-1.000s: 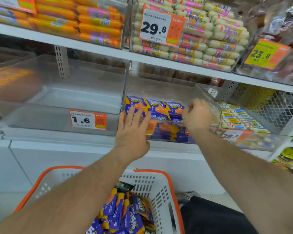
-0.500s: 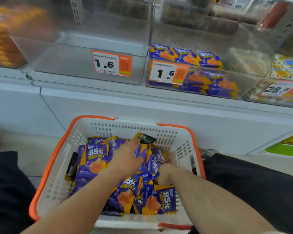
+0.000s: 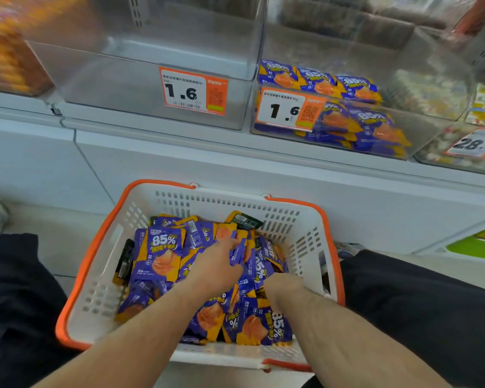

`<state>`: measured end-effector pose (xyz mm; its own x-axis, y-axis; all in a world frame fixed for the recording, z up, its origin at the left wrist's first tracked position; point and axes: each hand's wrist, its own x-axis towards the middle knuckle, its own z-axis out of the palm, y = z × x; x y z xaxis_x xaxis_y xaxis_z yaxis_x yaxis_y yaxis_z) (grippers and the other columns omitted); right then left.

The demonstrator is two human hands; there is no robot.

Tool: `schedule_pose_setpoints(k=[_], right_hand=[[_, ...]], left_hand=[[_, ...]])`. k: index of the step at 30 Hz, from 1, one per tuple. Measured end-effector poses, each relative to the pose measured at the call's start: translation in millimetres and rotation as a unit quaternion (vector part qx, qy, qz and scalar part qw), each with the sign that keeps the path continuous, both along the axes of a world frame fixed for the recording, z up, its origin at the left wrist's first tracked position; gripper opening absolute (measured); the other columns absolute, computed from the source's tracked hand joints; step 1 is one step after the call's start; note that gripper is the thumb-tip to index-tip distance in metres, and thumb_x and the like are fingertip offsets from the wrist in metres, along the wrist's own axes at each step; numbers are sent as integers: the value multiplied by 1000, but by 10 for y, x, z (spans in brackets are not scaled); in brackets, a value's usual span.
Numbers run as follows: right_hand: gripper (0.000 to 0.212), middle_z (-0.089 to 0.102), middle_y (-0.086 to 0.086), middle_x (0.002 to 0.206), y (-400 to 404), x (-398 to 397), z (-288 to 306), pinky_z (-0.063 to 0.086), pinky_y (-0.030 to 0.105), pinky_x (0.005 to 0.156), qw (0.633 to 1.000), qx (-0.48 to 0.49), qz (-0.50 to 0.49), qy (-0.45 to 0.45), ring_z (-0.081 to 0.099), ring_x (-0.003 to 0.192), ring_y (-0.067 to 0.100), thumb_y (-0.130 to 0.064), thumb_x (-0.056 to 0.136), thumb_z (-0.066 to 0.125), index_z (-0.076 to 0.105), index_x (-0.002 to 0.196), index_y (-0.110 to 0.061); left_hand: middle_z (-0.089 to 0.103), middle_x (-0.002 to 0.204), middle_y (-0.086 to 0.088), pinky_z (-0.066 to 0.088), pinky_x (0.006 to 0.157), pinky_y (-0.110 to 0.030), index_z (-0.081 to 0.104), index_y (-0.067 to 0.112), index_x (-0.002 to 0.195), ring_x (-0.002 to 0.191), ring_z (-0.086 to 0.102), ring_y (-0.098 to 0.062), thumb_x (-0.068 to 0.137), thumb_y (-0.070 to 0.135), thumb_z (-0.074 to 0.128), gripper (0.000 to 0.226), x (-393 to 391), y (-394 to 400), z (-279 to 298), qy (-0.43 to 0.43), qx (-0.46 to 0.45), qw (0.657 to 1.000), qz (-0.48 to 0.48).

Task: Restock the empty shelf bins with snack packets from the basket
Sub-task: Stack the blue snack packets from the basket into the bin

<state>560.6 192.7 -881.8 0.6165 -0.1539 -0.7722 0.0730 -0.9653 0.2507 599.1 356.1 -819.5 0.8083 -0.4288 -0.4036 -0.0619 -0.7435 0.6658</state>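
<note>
Both bare forearms are reaching down into the white perforated plastic basket with the orange rim (image 3: 95, 289), which is sitting on the floor between the person's dark-trousered legs. The left hand (image 3: 217, 266) is lying on the heap of purple and orange foil snack packets (image 3: 163, 253) filling the basket, its fingers curling round the edge of one packet. The right hand (image 3: 283, 287) is digging into the same heap with its fingers buried, so its grasp cannot be determined. Beyond the basket, the white shelf (image 3: 179, 144) is carrying the clear plastic bins. The left clear bin (image 3: 140, 93) is bearing an orange 1.6 price tag (image 3: 193, 91). The right clear bin (image 3: 420, 127), just beside it, is holding rows of matching packets behind its own 1.6 tag (image 3: 289, 109)
</note>
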Motion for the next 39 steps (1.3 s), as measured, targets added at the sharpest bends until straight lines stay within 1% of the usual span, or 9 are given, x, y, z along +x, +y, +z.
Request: schedule_pose_setpoints(k=[6,9,12,18,20,25,30,34,39], right_hand=[[26,60,14,117,123,-17,246,41,48,99,998,44,44,15,56,109,33,-4,91,55,60,117,-6],[15,53,11,81,116,126,501,48,41,76,992,75,100,26,52,76,30,5,88,51,61,95,-3],[13,52,8,79,97,370,940,41,36,66,988,117,89,-50,52,79,29,3,87,51,55,89,-9],[22,61,2,105,-162,859,1916,47,30,79,943,262,24,-204,58,96,22,-9,88,56,65,107,-18],[19,61,-1,103,-220,910,2168,46,27,81,888,309,-25,-340,58,96,17,-13,86,62,65,103,-19],[26,51,-4,89,-188,755,2412,35,17,72,601,380,-126,-692,44,83,8,-5,76,71,53,78,-23],[28,55,-7,98,-83,692,2355,45,19,69,583,441,-253,-634,58,79,6,-18,80,75,52,81,-33],[28,70,0,86,-56,773,2501,53,26,66,525,550,-315,-567,66,76,16,3,85,63,58,83,-25],[24,71,4,99,-464,1180,2878,58,38,62,462,529,-402,-587,70,84,24,-2,86,64,60,90,-26]], left_hand=[[35,155,2,42,107,-39,33,21,150,137,41,-21,94,20,56,61,-56,40,20,-9,12,1000,-13],[36,153,1,37,109,-39,36,22,147,140,34,-20,90,22,59,62,43,84,84,-29,36,999,-30],[45,146,0,41,106,-40,41,22,142,134,41,-20,87,26,62,59,197,55,252,-46,50,995,-66],[66,76,6,46,61,-21,66,21,88,75,65,-5,78,23,73,12,475,-37,751,-49,-51,994,-87],[64,71,10,43,63,-26,66,19,79,71,60,-3,80,10,67,10,551,-53,890,-101,-115,988,-36],[72,73,1,50,62,-30,72,22,84,63,61,-10,87,1,64,22,602,-89,1237,-50,-338,932,125],[75,82,-3,51,53,-22,70,15,97,68,67,-10,91,0,60,19,662,-238,1520,-9,-453,871,192],[74,79,3,52,52,-21,69,19,90,66,67,-10,93,4,60,18,802,-356,1780,-33,-465,868,171],[70,88,10,47,71,-16,72,18,102,79,62,-3,92,38,55,28,1264,-384,2026,-428,-297,847,110]])
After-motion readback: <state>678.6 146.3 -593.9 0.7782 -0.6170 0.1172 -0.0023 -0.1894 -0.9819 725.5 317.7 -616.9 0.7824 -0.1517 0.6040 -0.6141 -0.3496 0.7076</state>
